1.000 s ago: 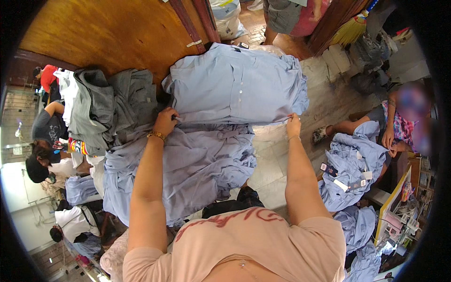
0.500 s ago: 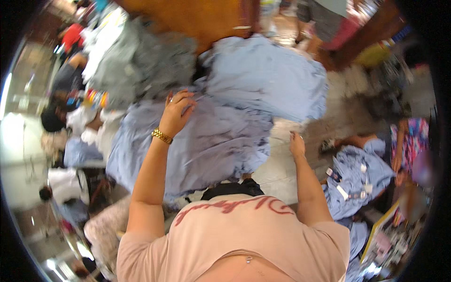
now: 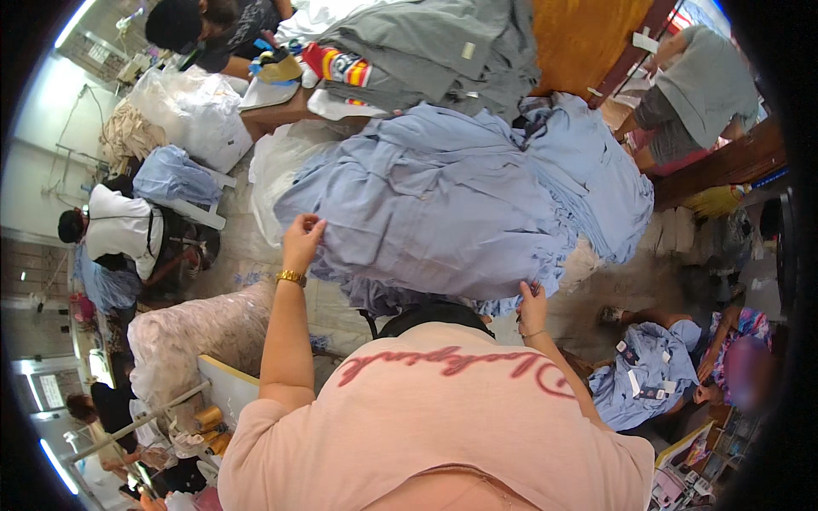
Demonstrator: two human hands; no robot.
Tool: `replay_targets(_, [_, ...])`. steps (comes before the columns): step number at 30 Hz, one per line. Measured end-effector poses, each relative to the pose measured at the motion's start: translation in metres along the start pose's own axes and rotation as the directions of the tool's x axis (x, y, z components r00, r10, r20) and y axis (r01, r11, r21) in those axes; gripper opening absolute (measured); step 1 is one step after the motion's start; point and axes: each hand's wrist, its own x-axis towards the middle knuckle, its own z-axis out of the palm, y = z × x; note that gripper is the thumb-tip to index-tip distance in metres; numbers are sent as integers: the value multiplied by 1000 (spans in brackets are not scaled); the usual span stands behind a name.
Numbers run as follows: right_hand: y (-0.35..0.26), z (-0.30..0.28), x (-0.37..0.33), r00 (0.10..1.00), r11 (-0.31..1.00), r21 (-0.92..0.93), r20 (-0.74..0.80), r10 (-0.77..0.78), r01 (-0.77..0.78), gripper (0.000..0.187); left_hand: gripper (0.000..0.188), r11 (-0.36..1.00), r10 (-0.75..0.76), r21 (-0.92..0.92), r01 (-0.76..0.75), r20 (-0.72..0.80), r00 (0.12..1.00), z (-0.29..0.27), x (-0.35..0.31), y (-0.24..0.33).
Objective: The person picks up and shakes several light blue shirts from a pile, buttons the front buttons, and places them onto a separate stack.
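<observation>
In front of me lies a broad pile of light blue garments (image 3: 426, 196), with the top one spread out and wrinkled. My left hand (image 3: 302, 242), below a gold watch, pinches the left edge of that top garment. At the pile's near right corner, the fingers of my right hand (image 3: 532, 310) are closed on its edge; a small dark spot shows at the fingertips, too small to make out. A second heap of light blue garments (image 3: 596, 179) adjoins the pile on the right.
Grey garments (image 3: 426, 51) lie beyond, beside a brown wooden panel (image 3: 579, 43). A large clear bag (image 3: 200, 332) stands at left near a seated person in white (image 3: 123, 223). Another person (image 3: 711, 85) bends at far right. Someone at right has blue garments (image 3: 648, 375) with tags.
My view has turned, so the pile sits differently. My left hand has gone from open above the garments to pinching the left edge; my right hand has come to the near right edge.
</observation>
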Motion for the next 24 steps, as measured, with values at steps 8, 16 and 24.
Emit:
replay_targets(8, [2,16,-42,982,989,144,-186,-5,33,18,23,972,19,-235,22,171,985,-5,10,3])
replay_targets(16, [-104,-47,-81,976,820,530,-147,-163,217,14,31,229,259,-902,367,420,870,-22,-17,68])
replay_targets(24, [-222,-57,-74,913,883,239,-171,-371,404,14,43,349,27,-585,732,787,616,20,29,62])
